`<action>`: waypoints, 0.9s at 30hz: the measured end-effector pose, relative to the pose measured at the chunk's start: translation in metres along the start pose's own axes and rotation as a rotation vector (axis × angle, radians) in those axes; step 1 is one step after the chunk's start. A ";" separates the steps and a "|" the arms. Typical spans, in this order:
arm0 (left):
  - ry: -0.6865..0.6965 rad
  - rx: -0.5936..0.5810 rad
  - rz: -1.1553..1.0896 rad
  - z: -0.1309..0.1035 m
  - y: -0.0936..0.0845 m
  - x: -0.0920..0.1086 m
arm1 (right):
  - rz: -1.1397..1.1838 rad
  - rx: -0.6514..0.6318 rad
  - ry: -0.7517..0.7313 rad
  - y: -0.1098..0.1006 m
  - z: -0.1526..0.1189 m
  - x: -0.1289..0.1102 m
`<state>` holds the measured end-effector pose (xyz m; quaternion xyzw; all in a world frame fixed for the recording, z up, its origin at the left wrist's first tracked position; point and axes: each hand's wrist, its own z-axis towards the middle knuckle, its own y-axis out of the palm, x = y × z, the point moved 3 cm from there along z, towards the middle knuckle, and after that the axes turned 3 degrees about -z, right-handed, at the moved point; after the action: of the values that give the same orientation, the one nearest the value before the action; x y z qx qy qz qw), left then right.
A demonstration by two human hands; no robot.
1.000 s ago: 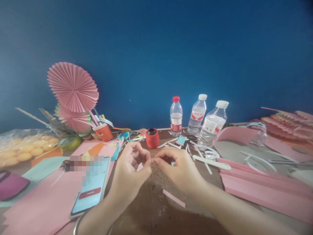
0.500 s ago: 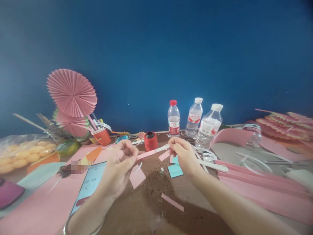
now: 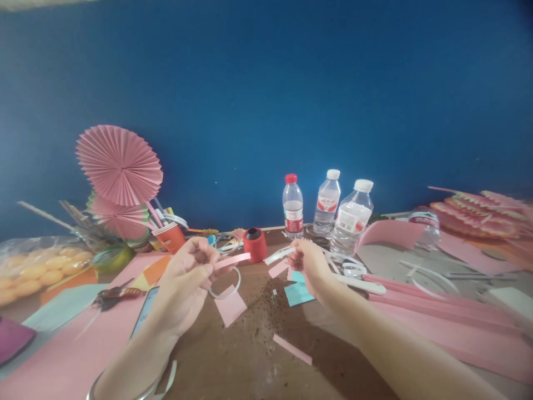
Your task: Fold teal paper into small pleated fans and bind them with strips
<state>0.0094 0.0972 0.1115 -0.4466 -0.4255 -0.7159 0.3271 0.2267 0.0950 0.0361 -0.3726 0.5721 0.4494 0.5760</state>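
Note:
My left hand (image 3: 189,286) is closed, pinching a narrow pink paper strip (image 3: 233,260) between thumb and fingers. The strip's free end points right, in front of a red, round-sided object with a dark top (image 3: 254,244). Below that hand a thin white loop (image 3: 238,281) curves over a pink paper square (image 3: 230,306) on the table. Pinched in the fingertips of my right hand (image 3: 308,262) is a thin white strip (image 3: 278,255), its loose end pointing left. A gap separates the two strips. Blue-green paper pieces (image 3: 297,294) lie under the right hand.
Bottles (image 3: 293,208) stand along the blue wall. A paper cup of pens (image 3: 170,238) and folded pink paper fans (image 3: 120,165) are at left, near pliers-like tools (image 3: 112,295) and a phone (image 3: 145,311). Pink sheets (image 3: 441,328) cover the right; a pink scrap (image 3: 292,349) lies in front.
The white strip has come apart from the pink strip, leaving a gap. My left hand has moved left with the pink strip. More of the white loop now shows.

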 end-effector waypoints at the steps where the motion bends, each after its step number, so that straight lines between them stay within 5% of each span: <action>1: 0.007 0.004 0.003 0.000 0.000 0.000 | -0.025 0.003 0.003 -0.001 0.002 0.002; 6: 0.006 0.016 -0.003 0.000 0.000 0.001 | -0.348 -0.104 -0.053 0.000 -0.005 0.006; 9: 0.001 0.022 -0.003 -0.001 0.001 0.001 | -0.876 -0.167 -0.294 0.013 -0.020 -0.001; 11: 0.004 0.024 0.005 -0.003 0.003 0.000 | -0.905 -0.151 -0.387 0.023 -0.030 -0.007; 13: 0.001 0.020 0.003 -0.004 0.005 -0.001 | -0.604 -0.274 -0.266 0.033 -0.040 -0.010; 16: -0.011 0.008 0.013 -0.005 0.009 -0.004 | 0.236 -0.583 0.220 0.051 -0.055 -0.012; 19: -0.029 0.002 0.049 -0.006 0.012 -0.005 | 0.755 -0.650 0.499 0.059 -0.065 -0.020; 27: -0.069 0.015 0.053 -0.007 0.014 -0.006 | 1.042 -0.446 0.564 0.051 -0.058 -0.024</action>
<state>0.0206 0.0853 0.1090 -0.4798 -0.4298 -0.6879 0.3344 0.1609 0.0541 0.0602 -0.2603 0.7008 0.6640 0.0173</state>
